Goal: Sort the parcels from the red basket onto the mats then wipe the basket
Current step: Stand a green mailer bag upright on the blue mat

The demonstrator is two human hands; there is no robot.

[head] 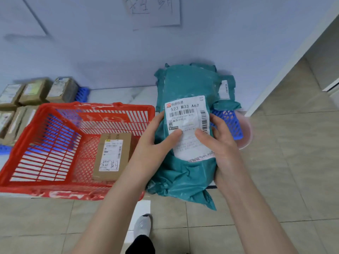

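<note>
I hold a teal plastic parcel [185,173] with a white shipping label up in front of me, to the right of the red basket [55,189]. My left hand [156,142] grips its left side with the thumb on the label. My right hand [220,143] grips its right side, thumb also on the label. One brown cardboard box [112,156] with a label lies inside the basket. Behind the held parcel, another teal parcel [225,90] lies on a blue mat [229,123].
Several brown boxes [34,92] sit on a blue mat [82,94] at the far left, against the wall. A pink round object [246,132] lies beside the right mat. A handwritten paper sign [154,11] hangs on the wall. My shoe [143,226] is on the tiled floor.
</note>
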